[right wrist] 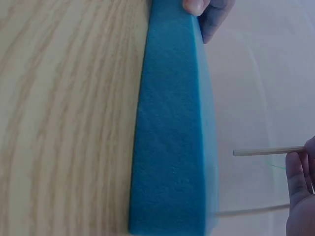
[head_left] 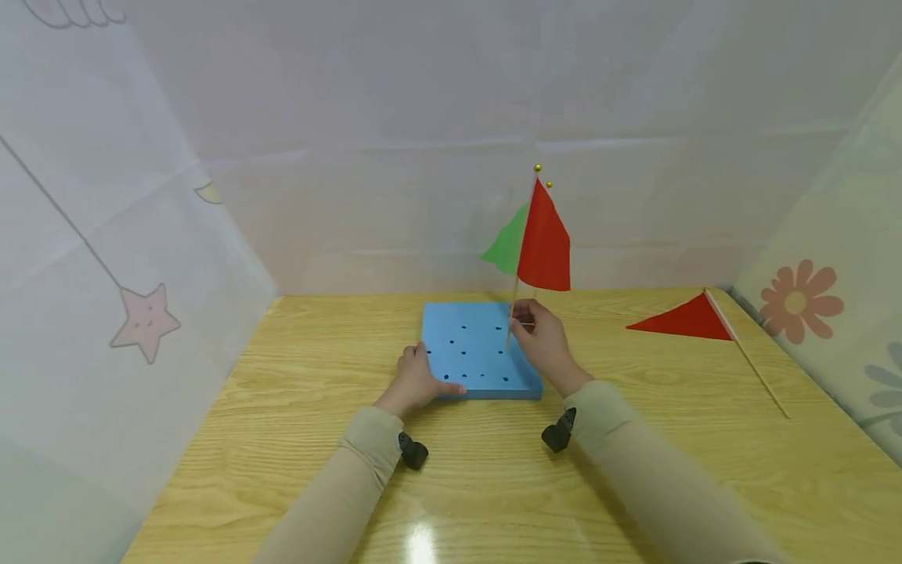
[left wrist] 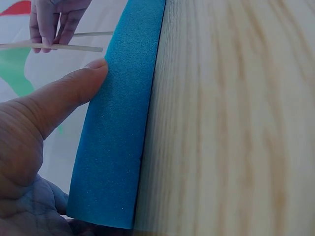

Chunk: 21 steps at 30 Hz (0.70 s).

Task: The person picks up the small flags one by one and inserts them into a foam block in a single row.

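Observation:
A blue foam block [head_left: 481, 364] with several small holes in its top lies flat on the table. My left hand [head_left: 412, 382] holds its near left corner, thumb at the front edge and fingers along the left side. Between thumb and fingers, my right hand [head_left: 548, 345] pinches the wooden stick of a red flag [head_left: 546, 247]. This stick's lower end [right wrist: 241, 153] hangs above the block's top, apart from it in the right wrist view. Behind it stands a green flag [head_left: 503, 247], partly hidden, its stick [right wrist: 256, 210] meeting the block.
Another red flag [head_left: 687, 319] lies on the wooden table [head_left: 317, 470] at the right, its stick slanting toward the near right. Patterned white cloth [head_left: 387, 211] rises behind the table and along both sides. Gold balls [head_left: 538, 168] top the two upright flags.

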{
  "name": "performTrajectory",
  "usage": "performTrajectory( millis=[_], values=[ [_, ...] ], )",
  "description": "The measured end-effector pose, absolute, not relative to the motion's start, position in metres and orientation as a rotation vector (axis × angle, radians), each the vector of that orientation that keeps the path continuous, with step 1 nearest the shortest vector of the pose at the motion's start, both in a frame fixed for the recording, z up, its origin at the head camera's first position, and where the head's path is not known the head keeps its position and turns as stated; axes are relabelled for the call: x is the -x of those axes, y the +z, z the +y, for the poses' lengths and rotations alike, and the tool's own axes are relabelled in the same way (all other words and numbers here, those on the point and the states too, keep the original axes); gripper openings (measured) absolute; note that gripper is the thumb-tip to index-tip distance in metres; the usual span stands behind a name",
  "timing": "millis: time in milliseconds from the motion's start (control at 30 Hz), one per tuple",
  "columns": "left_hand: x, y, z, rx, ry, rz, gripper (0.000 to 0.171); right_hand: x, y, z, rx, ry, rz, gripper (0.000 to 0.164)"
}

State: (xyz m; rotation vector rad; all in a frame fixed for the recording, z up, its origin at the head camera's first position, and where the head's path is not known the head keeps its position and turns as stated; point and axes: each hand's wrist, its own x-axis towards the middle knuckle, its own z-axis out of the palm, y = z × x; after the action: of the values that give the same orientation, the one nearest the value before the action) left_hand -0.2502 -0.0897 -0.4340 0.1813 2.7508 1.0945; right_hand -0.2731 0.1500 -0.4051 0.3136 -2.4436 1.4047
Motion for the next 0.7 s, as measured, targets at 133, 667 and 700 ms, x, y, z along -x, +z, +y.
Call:
performTrajectory(
  millis=[133, 667, 700],
  values=[
    [0.251, -0.435, -0.091, -0.188, 1.094, 2.756, 0.122, 0.276, -0.411, 0.146, -0.316, 1.41, -2.45, 0.02],
    [0.251, -0.436, -0.09, -0.181, 1.119, 2.751, 0.123, 0.281, -0.43, 0.14, -0.342, 1.392, -2.467, 0.02],
    [0.25, -0.435, -0.09, -0.179, 1.123, 2.751, 0.123, 0.281, -0.429, 0.139, -0.341, 1.395, -2.473, 0.02]
  ],
)
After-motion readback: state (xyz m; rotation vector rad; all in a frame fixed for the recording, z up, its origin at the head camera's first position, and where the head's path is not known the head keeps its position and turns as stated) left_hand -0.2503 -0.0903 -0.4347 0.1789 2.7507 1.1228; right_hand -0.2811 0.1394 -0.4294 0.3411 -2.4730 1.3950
